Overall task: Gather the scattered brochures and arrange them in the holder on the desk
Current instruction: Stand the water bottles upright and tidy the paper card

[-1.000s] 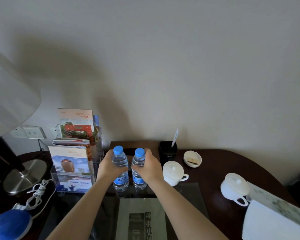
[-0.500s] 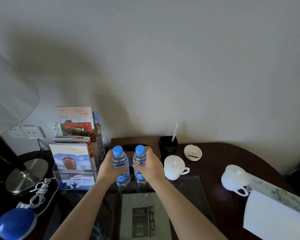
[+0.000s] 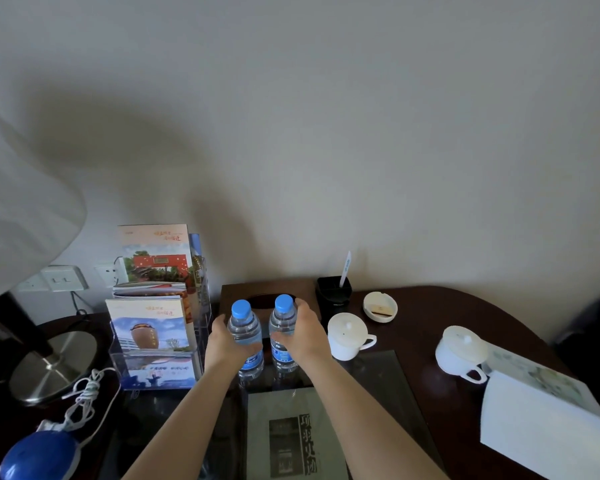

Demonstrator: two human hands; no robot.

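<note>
A clear tiered holder (image 3: 201, 327) stands at the desk's left, next to the wall. Several brochures sit upright in it: a front one with a brown building (image 3: 149, 332), a middle one (image 3: 149, 292), and a tall back one with a red building (image 3: 155, 254). Just right of the holder, my left hand (image 3: 224, 344) is wrapped around one blue-capped water bottle (image 3: 245, 332). My right hand (image 3: 303, 336) grips a second bottle (image 3: 282, 327) beside it. Both bottles stand upright, close together, over the desk.
A grey booklet (image 3: 291, 434) lies in front of me on a glass pad. Two white lidded cups (image 3: 349, 336) (image 3: 461, 351), an ashtray (image 3: 380, 306), a black pen cup (image 3: 333, 294), a lamp base (image 3: 52, 365), a blue device with cord (image 3: 39, 455) and white papers (image 3: 544, 420) surround them.
Both hands keep their grip on the bottles and have shifted slightly away from me, toward the wall. The view has tipped a little.
</note>
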